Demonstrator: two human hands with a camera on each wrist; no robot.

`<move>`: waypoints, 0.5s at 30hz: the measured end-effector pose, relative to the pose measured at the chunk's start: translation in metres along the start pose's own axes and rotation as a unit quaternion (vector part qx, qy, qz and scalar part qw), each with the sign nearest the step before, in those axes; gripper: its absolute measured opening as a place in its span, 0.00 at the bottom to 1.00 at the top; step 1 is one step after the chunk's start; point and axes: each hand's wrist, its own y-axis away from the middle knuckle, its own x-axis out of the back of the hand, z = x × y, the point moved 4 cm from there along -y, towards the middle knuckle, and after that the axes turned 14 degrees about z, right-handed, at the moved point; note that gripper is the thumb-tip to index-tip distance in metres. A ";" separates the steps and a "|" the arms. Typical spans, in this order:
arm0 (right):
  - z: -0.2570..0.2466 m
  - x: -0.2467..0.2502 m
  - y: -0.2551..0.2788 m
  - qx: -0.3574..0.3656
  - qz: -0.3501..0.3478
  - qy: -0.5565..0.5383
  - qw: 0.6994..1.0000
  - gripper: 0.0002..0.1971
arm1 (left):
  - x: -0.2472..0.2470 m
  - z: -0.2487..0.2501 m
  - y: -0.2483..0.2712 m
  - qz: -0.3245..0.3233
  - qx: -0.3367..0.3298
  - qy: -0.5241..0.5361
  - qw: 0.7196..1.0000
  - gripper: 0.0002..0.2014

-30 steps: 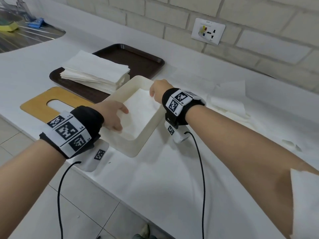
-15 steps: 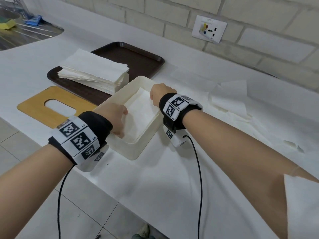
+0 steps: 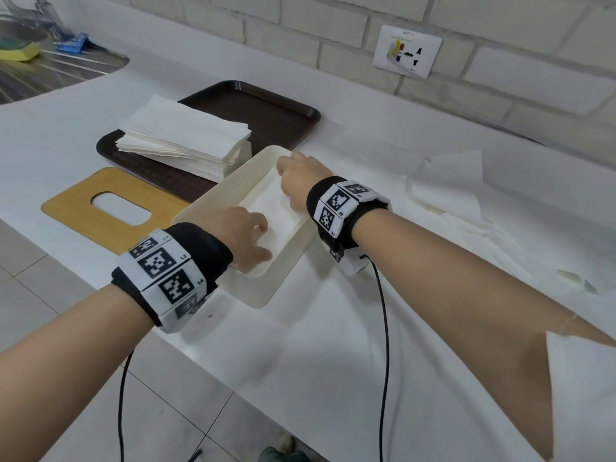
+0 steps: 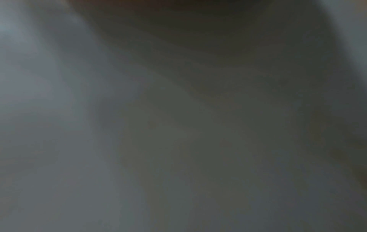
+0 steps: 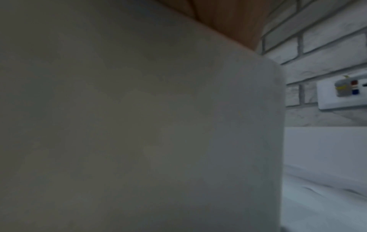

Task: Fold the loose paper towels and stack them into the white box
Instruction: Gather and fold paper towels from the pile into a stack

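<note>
White folded towel (image 3: 266,208) in box (image 3: 263,291), under left hand (image 3: 241,235), right hand (image 3: 300,178)

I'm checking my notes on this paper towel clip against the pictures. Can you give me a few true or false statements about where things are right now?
1. Both hands reach into the white box. True: the left hand and the right hand are on the folded paper towel inside it.
2. The stack of paper towels sits on the wooden board. False: it sits on the dark brown tray.
3. The wooden board has a cutout in it. True.
4. The wall socket is left of the sink. False: it is on the brick wall, far right of the sink.
</note>
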 end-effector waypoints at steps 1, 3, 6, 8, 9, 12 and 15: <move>-0.005 -0.001 -0.001 0.037 -0.027 0.006 0.999 0.18 | -0.003 -0.001 0.000 -0.012 0.000 0.001 1.000 0.29; -0.010 -0.008 -0.002 0.084 -0.102 0.023 0.991 0.23 | -0.007 -0.001 0.000 -0.039 -0.007 -0.011 0.999 0.34; -0.009 -0.014 0.000 0.091 -0.174 0.061 0.979 0.29 | -0.010 0.005 0.001 -0.071 -0.027 -0.062 0.995 0.34; -0.007 -0.013 -0.001 0.082 -0.185 0.067 0.977 0.26 | -0.009 0.010 0.002 -0.077 -0.040 -0.082 0.993 0.34; -0.007 -0.011 0.000 0.083 -0.180 0.063 0.978 0.24 | -0.008 0.011 0.004 -0.078 -0.044 -0.086 0.992 0.33; -0.006 -0.010 -0.003 0.083 -0.173 0.042 0.980 0.32 | 0.000 0.015 0.007 -0.069 -0.045 -0.097 0.992 0.33; -0.008 -0.011 0.000 0.079 -0.191 0.029 0.978 0.34 | 0.003 0.022 0.009 -0.064 -0.057 -0.107 0.991 0.28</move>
